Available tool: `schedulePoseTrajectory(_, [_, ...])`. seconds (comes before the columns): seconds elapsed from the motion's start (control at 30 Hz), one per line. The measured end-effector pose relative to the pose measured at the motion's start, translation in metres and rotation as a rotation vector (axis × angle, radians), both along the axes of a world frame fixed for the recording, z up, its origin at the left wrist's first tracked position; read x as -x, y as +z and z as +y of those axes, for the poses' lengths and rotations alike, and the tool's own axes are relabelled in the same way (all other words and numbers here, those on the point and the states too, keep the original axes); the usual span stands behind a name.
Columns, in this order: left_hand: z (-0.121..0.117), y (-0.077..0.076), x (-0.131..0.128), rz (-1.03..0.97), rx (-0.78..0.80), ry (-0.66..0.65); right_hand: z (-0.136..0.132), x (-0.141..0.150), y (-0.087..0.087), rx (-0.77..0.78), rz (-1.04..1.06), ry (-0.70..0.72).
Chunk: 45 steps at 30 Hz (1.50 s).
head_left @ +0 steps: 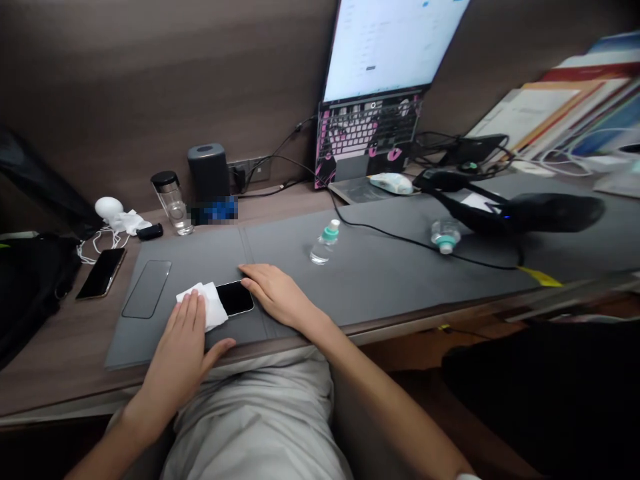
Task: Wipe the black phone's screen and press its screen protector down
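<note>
A phone (pixel 239 298) with a dark screen lies on the grey desk mat (pixel 295 293). Over its left part is a folded white tissue (pixel 216 312), and my left hand (pixel 183 340) rests on that with its fingers stretched flat and the thumb held apart. My right hand (pixel 277 293) lies at the phone's right end, fingers extended on the mat and the thumb near the upper corner. Left of the tissue is a clear screen protector (pixel 147 289) with a black border. A small clear bottle (pixel 325 243) with a teal collar stands beyond my right hand.
A second phone (pixel 101 273), a glass water bottle (pixel 173 203) and a dark speaker-like box (pixel 208 171) are on the left. Behind stand a laptop (pixel 370 133) and a mouse (pixel 391 183). Another small bottle (pixel 445 235) lies by a black strapped device (pixel 545 212) and cable.
</note>
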<state>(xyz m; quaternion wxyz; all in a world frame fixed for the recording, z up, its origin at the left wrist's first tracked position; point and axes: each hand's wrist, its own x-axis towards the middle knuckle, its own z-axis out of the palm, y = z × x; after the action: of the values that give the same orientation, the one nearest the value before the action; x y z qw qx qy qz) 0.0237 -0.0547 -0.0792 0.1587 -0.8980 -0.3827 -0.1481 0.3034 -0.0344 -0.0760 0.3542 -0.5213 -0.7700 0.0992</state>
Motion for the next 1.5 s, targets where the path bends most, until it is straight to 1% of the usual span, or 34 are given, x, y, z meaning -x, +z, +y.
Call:
schedulePoseTrajectory(0.1, [0.019, -0.004, -0.014, 0.001, 0.030, 0.023, 0.001, 0.000, 0.000, -0.002, -0.007, 0.008])
schedulePoseTrajectory(0.2, [0.027, -0.008, -0.029, -0.002, 0.027, 0.043, 0.003, 0.000, 0.000, -0.007, -0.014, 0.013])
schedulePoseTrajectory(0.27, [0.023, -0.009, -0.035, -0.004, -0.016, 0.031, 0.003, 0.001, 0.000, -0.009, -0.018, 0.011])
schedulePoseTrajectory(0.37, [0.007, -0.009, -0.036, -0.011, -0.095, -0.014, 0.004, 0.001, 0.001, -0.007, -0.023, 0.004])
schedulePoseTrajectory(0.47, [-0.010, -0.007, -0.034, 0.002, -0.125, -0.059, 0.004, 0.001, 0.002, 0.004, -0.024, 0.003])
schedulePoseTrajectory(0.57, [-0.014, -0.006, -0.038, 0.014, -0.116, -0.045, 0.005, 0.001, 0.003, 0.016, -0.024, 0.008])
schedulePoseTrajectory(0.63, [-0.008, -0.006, -0.047, 0.034, -0.093, -0.027, 0.005, 0.001, 0.004, 0.022, -0.025, 0.008])
schedulePoseTrajectory(0.73, [0.006, -0.009, -0.067, 0.043, -0.074, -0.033, 0.007, 0.001, 0.004, 0.028, -0.038, 0.009])
schedulePoseTrajectory(0.83, [0.021, -0.012, -0.084, 0.002, -0.059, -0.058, 0.009, 0.001, 0.005, 0.032, -0.061, 0.016])
schedulePoseTrajectory(0.9, [0.028, -0.015, -0.090, -0.039, -0.041, -0.085, 0.010, 0.001, 0.007, 0.033, -0.075, 0.018])
schedulePoseTrajectory(1.0, [0.032, -0.019, -0.089, -0.106, -0.043, -0.141, 0.012, 0.001, 0.009, 0.034, -0.091, 0.018])
schedulePoseTrajectory(1.1, [0.031, -0.022, -0.083, -0.151, -0.118, -0.210, 0.014, 0.001, 0.010, 0.038, -0.105, 0.019])
schedulePoseTrajectory(1.23, [0.028, -0.023, -0.075, -0.147, -0.223, -0.296, 0.017, 0.000, 0.012, 0.047, -0.116, 0.021])
schedulePoseTrajectory(1.4, [0.026, -0.025, -0.068, -0.109, -0.223, -0.334, 0.020, -0.001, 0.014, 0.050, -0.128, 0.030])
schedulePoseTrajectory(1.5, [0.031, -0.028, -0.072, -0.099, -0.213, -0.313, 0.020, 0.000, 0.016, 0.051, -0.140, 0.033])
